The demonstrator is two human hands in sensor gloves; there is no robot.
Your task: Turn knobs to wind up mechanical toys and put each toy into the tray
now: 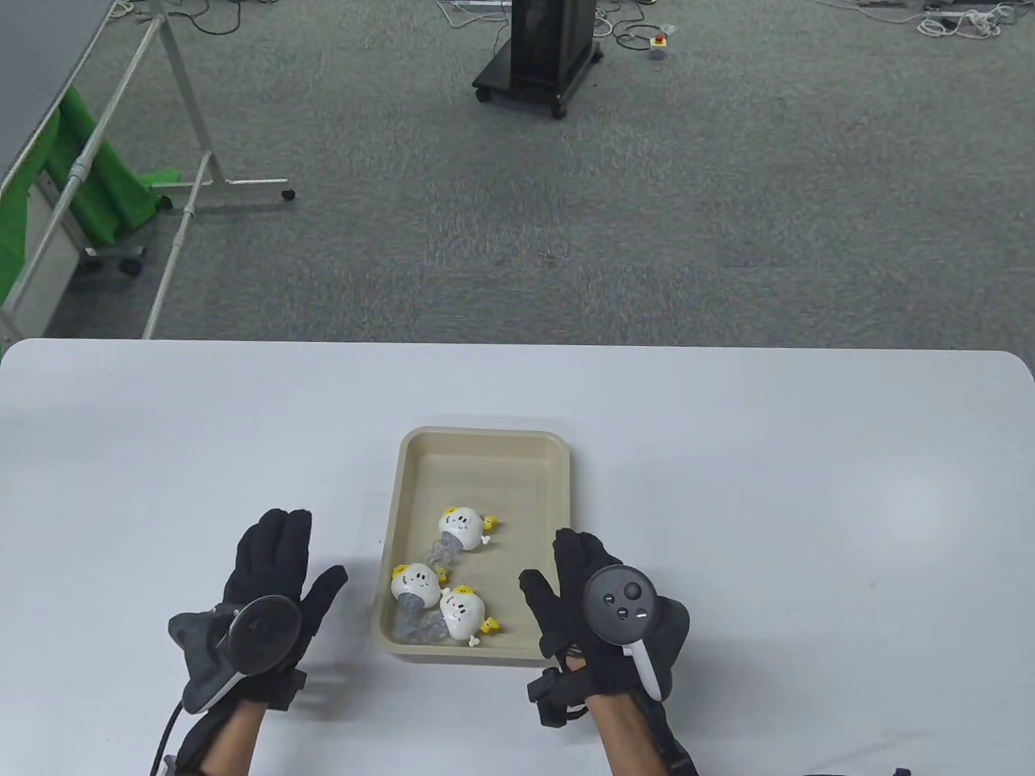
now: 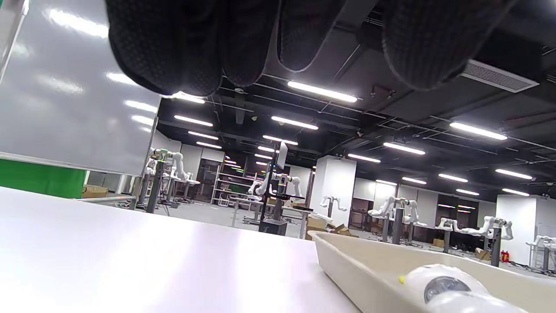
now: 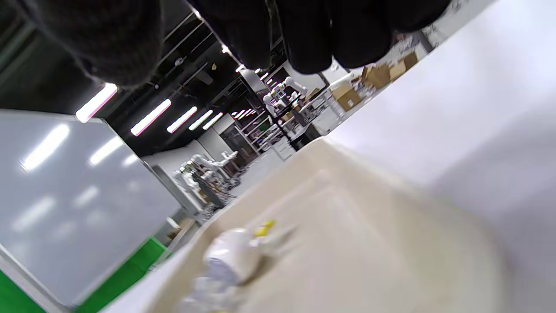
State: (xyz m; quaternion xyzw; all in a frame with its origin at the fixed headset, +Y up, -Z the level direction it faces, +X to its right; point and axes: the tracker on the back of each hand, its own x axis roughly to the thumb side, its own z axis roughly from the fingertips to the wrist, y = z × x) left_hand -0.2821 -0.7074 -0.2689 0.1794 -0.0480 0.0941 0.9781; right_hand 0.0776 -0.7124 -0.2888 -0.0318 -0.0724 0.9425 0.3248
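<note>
Between the hands the tray point(image 1: 420, 453) holds three toys point(image 1: 459, 527); left hand point(image 1: 271, 578) and right hand point(image 1: 578, 598) flank it, flat and empty.

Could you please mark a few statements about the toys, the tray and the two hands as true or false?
1. Three toys lie in the tray. True.
2. The left hand grips a toy. False: it holds nothing, fingers straight.
3. The right hand is beside the tray, on its right. True.
4. One toy sits on the table outside the tray. False: all visible toys are inside it.
5. The tray is round. False: it is rectangular.
</note>
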